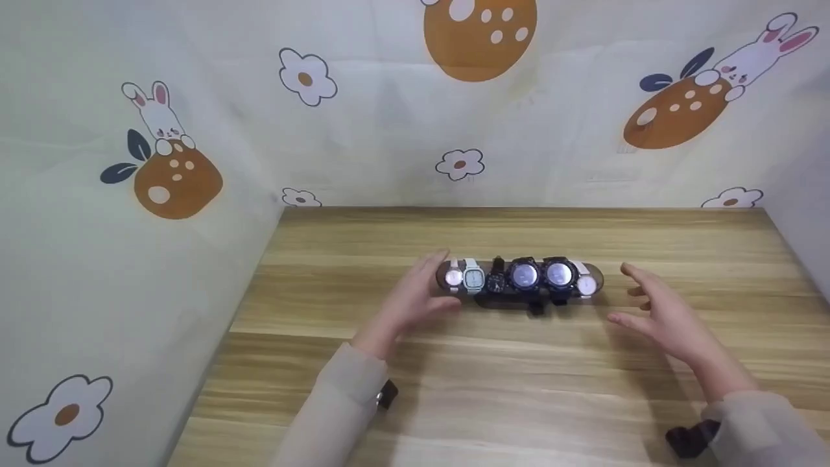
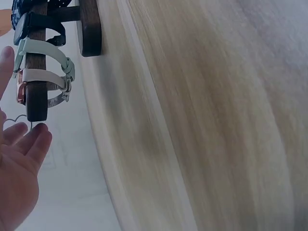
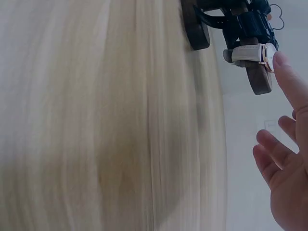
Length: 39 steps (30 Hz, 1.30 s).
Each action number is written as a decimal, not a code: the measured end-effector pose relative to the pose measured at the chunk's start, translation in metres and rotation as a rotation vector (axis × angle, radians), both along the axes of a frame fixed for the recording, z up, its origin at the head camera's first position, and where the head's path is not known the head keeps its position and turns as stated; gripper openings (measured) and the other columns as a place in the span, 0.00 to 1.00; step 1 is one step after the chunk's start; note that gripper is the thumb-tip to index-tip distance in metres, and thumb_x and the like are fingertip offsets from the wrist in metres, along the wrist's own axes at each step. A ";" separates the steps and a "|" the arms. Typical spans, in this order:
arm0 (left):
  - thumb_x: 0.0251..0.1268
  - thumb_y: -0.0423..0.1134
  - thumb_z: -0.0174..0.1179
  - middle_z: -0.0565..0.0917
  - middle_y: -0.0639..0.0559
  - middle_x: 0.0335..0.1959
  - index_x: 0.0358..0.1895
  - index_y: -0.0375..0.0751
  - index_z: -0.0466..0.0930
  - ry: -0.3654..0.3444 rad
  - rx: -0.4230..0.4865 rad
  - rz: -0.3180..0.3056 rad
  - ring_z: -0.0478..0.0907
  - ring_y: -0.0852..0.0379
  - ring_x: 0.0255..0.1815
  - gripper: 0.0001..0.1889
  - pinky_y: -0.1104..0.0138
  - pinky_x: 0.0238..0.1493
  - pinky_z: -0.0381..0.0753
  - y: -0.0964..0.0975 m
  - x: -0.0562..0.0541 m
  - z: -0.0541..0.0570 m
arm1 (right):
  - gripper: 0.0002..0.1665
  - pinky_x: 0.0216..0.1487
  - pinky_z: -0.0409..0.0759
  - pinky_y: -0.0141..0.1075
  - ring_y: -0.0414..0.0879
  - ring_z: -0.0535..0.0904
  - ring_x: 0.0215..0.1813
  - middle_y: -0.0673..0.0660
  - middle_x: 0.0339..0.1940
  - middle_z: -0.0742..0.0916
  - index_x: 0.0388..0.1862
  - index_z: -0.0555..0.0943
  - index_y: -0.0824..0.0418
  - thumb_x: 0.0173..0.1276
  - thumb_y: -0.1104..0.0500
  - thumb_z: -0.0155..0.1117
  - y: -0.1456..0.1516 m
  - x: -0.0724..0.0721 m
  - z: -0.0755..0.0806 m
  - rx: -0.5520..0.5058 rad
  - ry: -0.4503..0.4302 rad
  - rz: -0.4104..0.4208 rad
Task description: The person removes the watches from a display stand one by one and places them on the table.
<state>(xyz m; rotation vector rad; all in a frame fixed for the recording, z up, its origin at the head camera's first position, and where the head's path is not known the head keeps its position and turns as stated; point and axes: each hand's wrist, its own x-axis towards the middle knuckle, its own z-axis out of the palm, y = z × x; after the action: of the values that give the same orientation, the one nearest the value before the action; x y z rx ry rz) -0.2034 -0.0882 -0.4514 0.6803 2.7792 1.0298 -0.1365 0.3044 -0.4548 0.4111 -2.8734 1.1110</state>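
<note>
A dark wooden watch stand (image 2: pixel 36 103) holds several watches in a row along its raised bar. From the left come a pale-strapped watch (image 1: pixel 454 277), a mint square watch (image 1: pixel 474 279) and a small black watch (image 1: pixel 496 282). Two large black watches (image 1: pixel 524 275) and a white-strapped watch (image 1: pixel 587 285) fill the right part. My left hand (image 1: pixel 415 298) is around the bar's left end, thumb in front and fingers behind; the left wrist view shows a small gap. To the right of the stand, my right hand (image 1: pixel 664 318) is spread and apart from it.
The stand's foot (image 3: pixel 196 31) rests on a wood-grain tabletop (image 1: pixel 506 383). Behind and at both sides, a pale cloth (image 1: pixel 376 130) printed with rabbits, oranges and flowers encloses the table. A dark strap piece shows at each sleeve.
</note>
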 end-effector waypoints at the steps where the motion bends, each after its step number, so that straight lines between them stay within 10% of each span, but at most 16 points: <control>1: 0.47 0.46 0.71 0.62 0.45 0.69 0.72 0.40 0.54 -0.004 0.015 0.003 0.60 0.47 0.68 0.48 0.55 0.68 0.58 0.001 0.000 -0.001 | 0.50 0.49 0.73 0.62 0.67 0.72 0.52 0.73 0.64 0.67 0.71 0.54 0.69 0.57 0.55 0.71 -0.001 -0.002 0.000 -0.009 0.007 0.000; 39: 0.51 0.41 0.69 0.69 0.45 0.64 0.68 0.44 0.64 -0.118 0.110 -0.010 0.67 0.48 0.62 0.38 0.54 0.63 0.66 0.006 -0.019 -0.017 | 0.47 0.46 0.76 0.56 0.61 0.70 0.49 0.70 0.55 0.68 0.69 0.61 0.65 0.55 0.51 0.72 -0.029 -0.031 -0.002 -0.003 -0.049 -0.037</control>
<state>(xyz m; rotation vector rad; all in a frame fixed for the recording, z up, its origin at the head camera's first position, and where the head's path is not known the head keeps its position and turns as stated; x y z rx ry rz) -0.2221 -0.0823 -0.4680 0.6237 2.6325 1.1875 -0.1671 0.2756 -0.4565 0.3337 -2.9082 1.1360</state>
